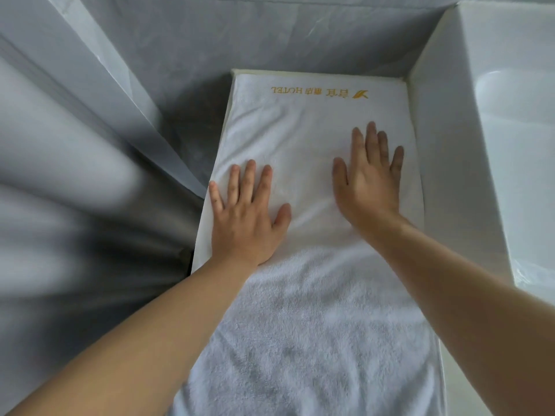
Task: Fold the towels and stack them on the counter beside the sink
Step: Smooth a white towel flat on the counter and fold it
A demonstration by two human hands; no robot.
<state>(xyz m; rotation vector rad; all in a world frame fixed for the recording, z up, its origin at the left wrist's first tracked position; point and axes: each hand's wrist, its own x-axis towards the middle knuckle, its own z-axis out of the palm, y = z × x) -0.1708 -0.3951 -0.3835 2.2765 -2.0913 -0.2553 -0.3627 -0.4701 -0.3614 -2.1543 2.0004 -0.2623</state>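
Head view, towel: the soft white terry towel with gold letters [315,121] lies flat on the narrow white counter [419,163], left of the white sink [516,121].
Hands: left hand [246,217] and right hand [369,181] press it, fingers straight, holding nothing.
Danger: its near end hangs off; it may slide down.

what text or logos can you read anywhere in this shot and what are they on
"HOTEL": gold lettering near the far edge of the white towel, upside down from this view.
Gold characters between that word and the logo, on the same towel: too blurred to read.
Gold leaf-shaped logo at the right end of the same line: a sign, no letters.
No other text shows, neither on the sink nor on the grey walls.
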